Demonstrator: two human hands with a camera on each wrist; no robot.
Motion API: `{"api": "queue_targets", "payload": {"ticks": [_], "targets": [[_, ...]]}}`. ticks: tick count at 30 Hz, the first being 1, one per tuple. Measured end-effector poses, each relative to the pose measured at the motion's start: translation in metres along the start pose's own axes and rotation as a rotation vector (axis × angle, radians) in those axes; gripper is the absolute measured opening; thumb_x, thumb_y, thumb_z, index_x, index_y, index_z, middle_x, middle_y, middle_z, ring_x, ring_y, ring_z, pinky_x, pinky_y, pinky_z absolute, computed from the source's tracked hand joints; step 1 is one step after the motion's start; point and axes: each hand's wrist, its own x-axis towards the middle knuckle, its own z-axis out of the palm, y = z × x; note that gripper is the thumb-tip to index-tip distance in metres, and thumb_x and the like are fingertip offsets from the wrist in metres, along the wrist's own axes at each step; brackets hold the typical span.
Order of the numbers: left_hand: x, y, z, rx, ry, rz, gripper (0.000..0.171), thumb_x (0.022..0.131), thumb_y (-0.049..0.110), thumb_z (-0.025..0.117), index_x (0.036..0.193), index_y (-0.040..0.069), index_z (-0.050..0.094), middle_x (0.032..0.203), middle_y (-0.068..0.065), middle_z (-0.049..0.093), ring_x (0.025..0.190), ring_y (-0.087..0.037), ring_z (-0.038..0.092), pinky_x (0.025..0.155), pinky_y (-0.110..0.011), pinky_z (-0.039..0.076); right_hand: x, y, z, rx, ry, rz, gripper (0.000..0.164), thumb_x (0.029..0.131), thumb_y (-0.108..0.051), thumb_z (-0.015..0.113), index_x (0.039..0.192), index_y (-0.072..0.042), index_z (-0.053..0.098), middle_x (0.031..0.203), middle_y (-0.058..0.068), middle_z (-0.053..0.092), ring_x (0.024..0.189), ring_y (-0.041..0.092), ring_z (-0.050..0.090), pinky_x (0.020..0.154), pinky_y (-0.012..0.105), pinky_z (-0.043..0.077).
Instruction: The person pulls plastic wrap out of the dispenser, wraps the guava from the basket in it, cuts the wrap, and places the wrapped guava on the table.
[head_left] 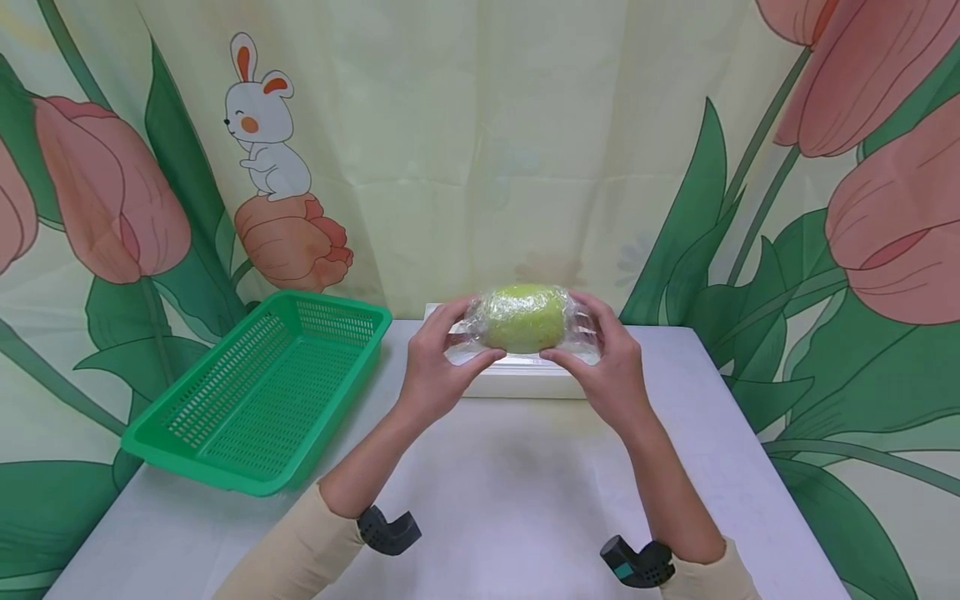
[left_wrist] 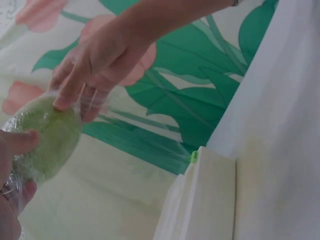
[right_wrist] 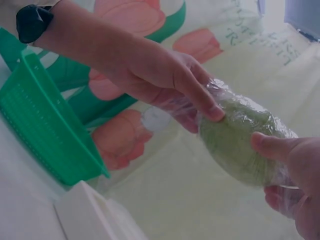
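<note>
An oval yellow-green fruit (head_left: 523, 318) is wrapped in clear cling film (head_left: 587, 331), with loose film bunched at both ends. Its exact kind I cannot tell. The left hand (head_left: 444, 360) grips the wrapped left end, thumb on the near side and fingers behind. On the opposite end, the right hand (head_left: 617, 367) holds it the same way. Both thumbs press on the fruit (left_wrist: 52, 137) in the left wrist view. The fruit (right_wrist: 242, 137) is held up off the table, above and in front of a low white box-like unit (head_left: 525, 386), which it partly hides.
A green perforated plastic basket (head_left: 258, 479) stands on the left of the white-covered table (head_left: 517, 500). Behind the table hangs a curtain (head_left: 487, 150) printed with tulips and a rabbit. Both wrists wear black camera bands (head_left: 390, 532).
</note>
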Motion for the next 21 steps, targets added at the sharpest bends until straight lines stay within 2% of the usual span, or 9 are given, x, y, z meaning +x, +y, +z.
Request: {"api": "queue_targets", "payload": {"ticks": [3, 6, 9, 11, 15, 18, 21], "targets": [[0.001, -0.001, -0.002, 0.003, -0.020, 0.027, 0.069, 0.071, 0.016, 0.086, 0.133, 0.012, 0.054, 0.127, -0.004, 0.059, 0.116, -0.016, 0.058, 0.087, -0.025, 0.056, 0.000, -0.002, -0.002, -0.015, -0.002, 0.002, 0.079, 0.070, -0.007, 0.085, 0.139, -0.011, 0.046, 0.132, 0.010, 0.057, 0.114, 0.026, 0.061, 0.093, 0.004, 0.042], [0.003, -0.004, -0.004, 0.027, -0.068, 0.053, 0.077, 0.068, 0.016, 0.088, 0.135, 0.012, 0.050, 0.139, -0.003, 0.050, 0.127, -0.017, 0.051, 0.092, -0.032, 0.055, 0.000, -0.003, -0.003, -0.022, -0.011, -0.002, 0.078, 0.071, -0.007, 0.085, 0.139, -0.010, 0.046, 0.131, 0.010, 0.057, 0.114, 0.026, 0.061, 0.093, 0.003, 0.042], [0.006, -0.008, -0.005, 0.021, -0.132, 0.031, 0.082, 0.067, 0.014, 0.089, 0.136, 0.012, 0.045, 0.148, -0.001, 0.041, 0.133, -0.016, 0.046, 0.097, -0.037, 0.053, 0.000, -0.001, -0.004, -0.025, -0.032, 0.007, 0.077, 0.072, -0.009, 0.084, 0.139, -0.011, 0.046, 0.129, 0.010, 0.057, 0.111, 0.024, 0.061, 0.090, 0.002, 0.042], [0.006, -0.011, -0.004, -0.017, -0.164, -0.007, 0.084, 0.068, 0.012, 0.088, 0.136, 0.012, 0.040, 0.146, -0.003, 0.044, 0.130, -0.018, 0.050, 0.097, -0.038, 0.053, 0.000, 0.001, -0.005, -0.045, -0.051, 0.018, 0.076, 0.074, -0.012, 0.083, 0.140, -0.012, 0.046, 0.129, 0.010, 0.058, 0.111, 0.024, 0.060, 0.088, 0.005, 0.044], [0.006, -0.015, -0.003, -0.097, -0.201, -0.089, 0.094, 0.070, 0.010, 0.086, 0.146, 0.017, 0.031, 0.129, -0.008, 0.056, 0.114, -0.022, 0.062, 0.094, -0.037, 0.054, 0.000, 0.005, -0.006, -0.106, -0.109, 0.055, 0.073, 0.079, -0.022, 0.080, 0.141, -0.012, 0.044, 0.129, 0.010, 0.058, 0.112, 0.024, 0.060, 0.089, 0.025, 0.052], [0.006, -0.016, -0.002, -0.078, -0.227, -0.109, 0.088, 0.072, 0.013, 0.085, 0.145, 0.025, 0.037, 0.127, -0.005, 0.057, 0.114, -0.021, 0.060, 0.091, -0.035, 0.055, 0.001, 0.009, -0.005, -0.125, -0.156, 0.080, 0.079, 0.079, -0.028, 0.080, 0.145, -0.015, 0.038, 0.133, 0.011, 0.052, 0.116, 0.027, 0.056, 0.091, 0.042, 0.053], [0.006, -0.019, -0.001, -0.058, -0.244, -0.118, 0.073, 0.076, 0.016, 0.083, 0.139, 0.026, 0.048, 0.130, 0.000, 0.056, 0.116, -0.019, 0.058, 0.088, -0.033, 0.056, 0.001, 0.013, -0.003, -0.106, -0.181, 0.083, 0.094, 0.073, -0.029, 0.085, 0.150, -0.024, 0.030, 0.143, 0.009, 0.041, 0.124, 0.030, 0.050, 0.096, 0.048, 0.052]]}}
